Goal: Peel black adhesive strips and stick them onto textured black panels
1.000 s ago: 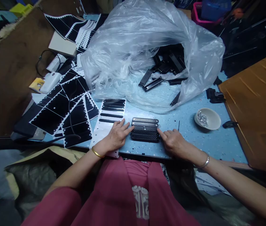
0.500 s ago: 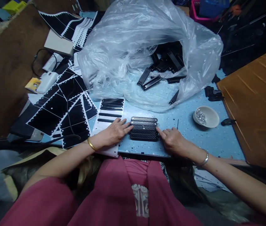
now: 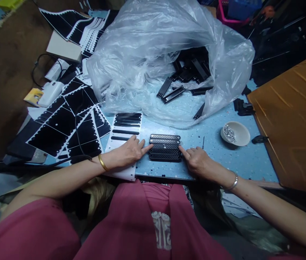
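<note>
Several black textured strips [image 3: 165, 152] with rounded ends lie side by side in a block on the blue speckled table. My left hand [image 3: 131, 153] rests over a white sheet of black strip-shaped stickers [image 3: 126, 132], one outstretched finger at the block's left end. From the other side, my right hand [image 3: 198, 159] points its index finger at the block's right end, the other fingers bent. Neither hand visibly holds anything. Small round metallic spots show on the strips. A thin dark pin-like piece [image 3: 203, 142] lies beyond my right hand.
A large clear plastic bag [image 3: 131, 50] with black plastic parts [image 3: 195, 70] spreads across the back. To the right stand a white bowl [image 3: 241, 134] of tiny metal pieces and a brown board [image 3: 296, 122]. Black sticker sheets [image 3: 51, 133] and a cable [image 3: 77, 139] lie left.
My left hand's fingers have shifted, with one finger now stretched separately toward the block. My right hand stays in nearly the same place. The view has moved slightly.
</note>
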Demonstrator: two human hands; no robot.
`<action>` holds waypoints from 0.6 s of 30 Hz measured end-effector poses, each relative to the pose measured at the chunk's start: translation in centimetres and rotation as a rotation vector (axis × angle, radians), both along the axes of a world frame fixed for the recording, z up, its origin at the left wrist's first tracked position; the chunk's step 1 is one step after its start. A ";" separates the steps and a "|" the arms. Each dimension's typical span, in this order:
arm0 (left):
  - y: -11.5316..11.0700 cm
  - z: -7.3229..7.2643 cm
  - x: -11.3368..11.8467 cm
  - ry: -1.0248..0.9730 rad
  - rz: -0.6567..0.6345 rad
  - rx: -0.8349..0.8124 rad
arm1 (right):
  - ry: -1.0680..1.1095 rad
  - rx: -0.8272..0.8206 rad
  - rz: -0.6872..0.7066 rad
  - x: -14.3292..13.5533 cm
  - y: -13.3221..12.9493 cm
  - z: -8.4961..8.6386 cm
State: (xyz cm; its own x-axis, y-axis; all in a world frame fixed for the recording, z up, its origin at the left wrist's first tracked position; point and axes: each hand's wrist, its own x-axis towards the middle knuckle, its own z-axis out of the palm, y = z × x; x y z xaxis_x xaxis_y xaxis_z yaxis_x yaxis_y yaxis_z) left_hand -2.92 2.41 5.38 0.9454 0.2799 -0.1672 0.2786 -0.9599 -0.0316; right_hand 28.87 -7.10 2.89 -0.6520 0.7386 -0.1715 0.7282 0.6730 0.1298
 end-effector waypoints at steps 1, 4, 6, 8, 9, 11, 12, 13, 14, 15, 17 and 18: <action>-0.2 0.0 -0.1 0.000 0.014 0.004 | -0.001 0.005 0.003 0.0 0.0 0.0; -0.5 -0.1 -0.3 -0.021 0.036 -0.006 | 0.004 0.022 0.004 -0.1 0.0 -0.2; -0.2 -0.2 -0.4 -0.043 0.024 -0.022 | 0.009 0.024 0.004 -0.1 0.0 -0.2; 0.3 -0.3 -0.4 -0.061 0.002 -0.037 | 0.010 0.017 0.009 0.1 0.1 -0.2; 0.5 -0.4 -0.4 -0.064 -0.012 -0.041 | 0.007 0.014 0.012 0.2 0.1 -0.1; 0.9 -0.5 -0.4 -0.049 -0.044 -0.038 | -0.002 0.009 0.027 0.6 0.3 0.1; 1.0 -0.6 -0.4 -0.038 -0.054 -0.035 | -0.006 0.009 0.042 0.8 0.4 0.2; 1.1 -0.7 -0.3 -0.031 -0.056 -0.038 | -0.011 0.008 0.061 1.1 0.6 0.4; 1.0 -0.8 -0.3 -0.030 -0.052 -0.046 | -0.014 0.008 0.082 1.3 0.8 0.5; 1.0 -0.9 -0.4 -0.036 -0.041 -0.057 | -0.015 0.004 0.102 1.5 1.0 0.6; 0.7 -1.0 -0.4 -0.052 -0.018 -0.075 | -0.014 -0.020 0.137 2.0 1.5 0.9; 0.6 -1.1 -0.5 -0.055 -0.010 -0.078 | -0.006 -0.041 0.149 2.2 1.8 1.1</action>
State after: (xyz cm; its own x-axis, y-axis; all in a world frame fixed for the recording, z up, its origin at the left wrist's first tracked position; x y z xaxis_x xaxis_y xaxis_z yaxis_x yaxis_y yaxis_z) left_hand -3.41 3.00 4.28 0.9565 0.2583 -0.1356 0.2680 -0.9617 0.0583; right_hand 31.08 -5.27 3.97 -0.7528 0.6259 -0.2039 0.6190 0.7784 0.1045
